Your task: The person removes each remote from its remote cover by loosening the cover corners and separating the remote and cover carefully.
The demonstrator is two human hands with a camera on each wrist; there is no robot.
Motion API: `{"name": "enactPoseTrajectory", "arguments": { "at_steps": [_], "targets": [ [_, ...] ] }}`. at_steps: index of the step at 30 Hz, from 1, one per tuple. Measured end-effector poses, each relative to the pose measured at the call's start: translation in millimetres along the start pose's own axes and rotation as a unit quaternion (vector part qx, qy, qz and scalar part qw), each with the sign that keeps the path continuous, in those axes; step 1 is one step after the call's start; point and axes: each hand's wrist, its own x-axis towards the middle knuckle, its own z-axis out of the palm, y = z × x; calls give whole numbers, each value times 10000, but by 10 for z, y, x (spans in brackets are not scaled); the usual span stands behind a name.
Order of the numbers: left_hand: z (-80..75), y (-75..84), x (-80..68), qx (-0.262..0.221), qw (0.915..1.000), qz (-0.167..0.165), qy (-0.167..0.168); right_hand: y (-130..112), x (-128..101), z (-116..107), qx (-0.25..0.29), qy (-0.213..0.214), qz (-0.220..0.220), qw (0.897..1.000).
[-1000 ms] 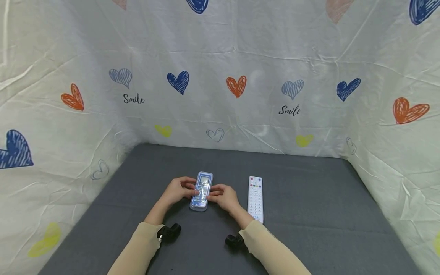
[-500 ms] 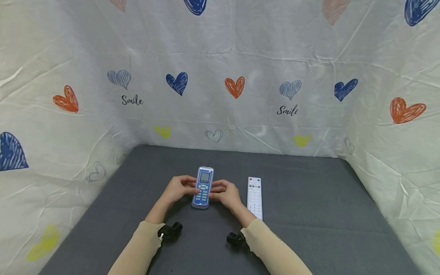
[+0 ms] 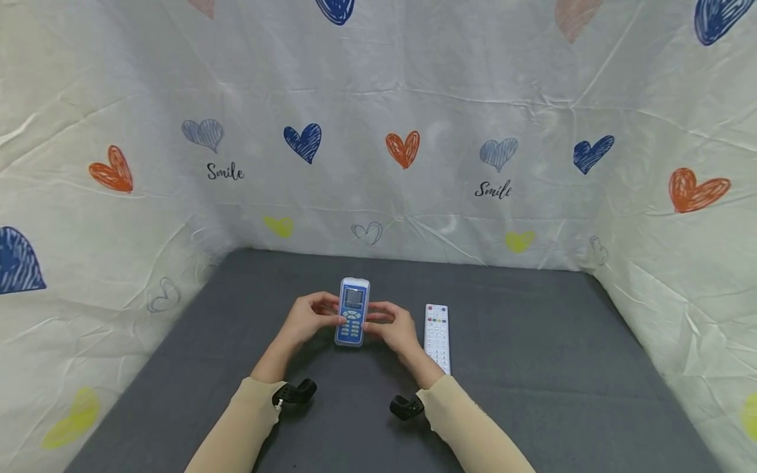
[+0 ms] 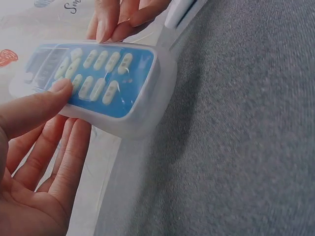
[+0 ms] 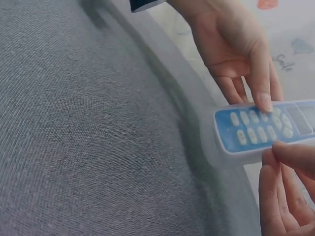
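A blue remote in a clear cover is held above the grey table, tilted up with its screen end away from me. My left hand grips its left side, thumb on the button face and fingers underneath. On the other side my right hand grips it the same way, thumb on the front edge. In the left wrist view the blue remote shows rows of pale buttons. A white remote lies flat on the table just right of my right hand.
Heart-printed white cloth walls the table at the back, left and right. Black wrist camera mounts sit on both beige sleeves. The grey surface stretches bare to the right and front.
Both hands have lifted the blue remote off the table and tipped its face towards me. The white remote has not moved.
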Motion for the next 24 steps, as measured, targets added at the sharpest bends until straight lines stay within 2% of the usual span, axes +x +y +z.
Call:
{"name": "enactPoseTrajectory", "arguments": {
  "at_steps": [4,7,12,18,24],
  "targets": [
    [-2,55,-12,-1,9999,109,52,-206,-108,-12,84,2,-10,10000],
    [1,84,-18,37,9998,178,98,-269,-123,-31,197,-41,-65,9998],
    [3,96,-11,8,9997,196,138,-114,4,-52,333,-12,-127,9994],
    [19,124,-14,-11,9994,317,170,-129,-5,-64,381,10,-96,9992],
    [36,113,-32,-47,9996,255,135,-151,-12,-68,660,-55,127,9977]
  ]
}}
